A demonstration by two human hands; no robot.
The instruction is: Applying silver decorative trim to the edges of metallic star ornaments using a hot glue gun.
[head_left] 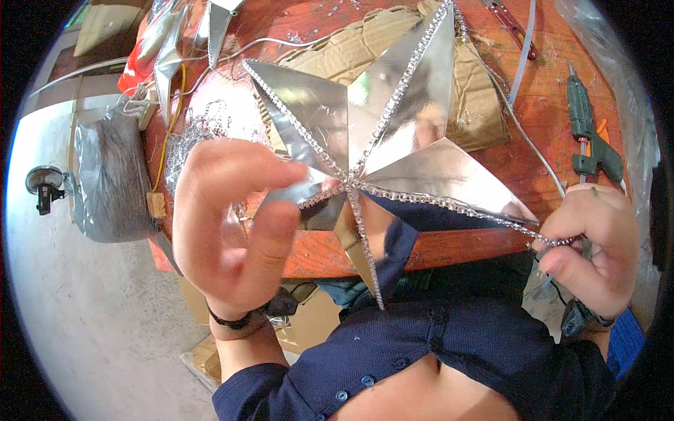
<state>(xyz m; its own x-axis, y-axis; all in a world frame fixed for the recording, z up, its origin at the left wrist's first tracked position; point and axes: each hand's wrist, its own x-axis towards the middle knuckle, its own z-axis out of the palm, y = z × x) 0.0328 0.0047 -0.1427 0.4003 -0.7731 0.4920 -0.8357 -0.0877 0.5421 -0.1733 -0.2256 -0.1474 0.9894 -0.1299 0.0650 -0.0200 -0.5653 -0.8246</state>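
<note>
A large mirror-silver folded star (400, 119) is tilted in front of me, its lowest tip near my lap. Sparkling silver rhinestone chain trim (449, 204) runs along its ridges and meets at the centre. Past the star's right tip, my right hand (593, 245) pinches the loose end of the trim between thumb and fingers. My left hand (239, 217), slightly blurred, is curved in front of the star's left point. Its thumb and index finger stand apart, and it hides that point's tip. I see nothing held between them.
Corrugated cardboard (477, 105) lies behind the star on the red-brown table (316, 252). At the right rests a green glue gun (586, 126), with a red-handled tool (516, 28) farther back. A silver tangle (217, 109), more silver pieces (217, 28) and a plastic-wrapped grey bundle (112, 175) are left.
</note>
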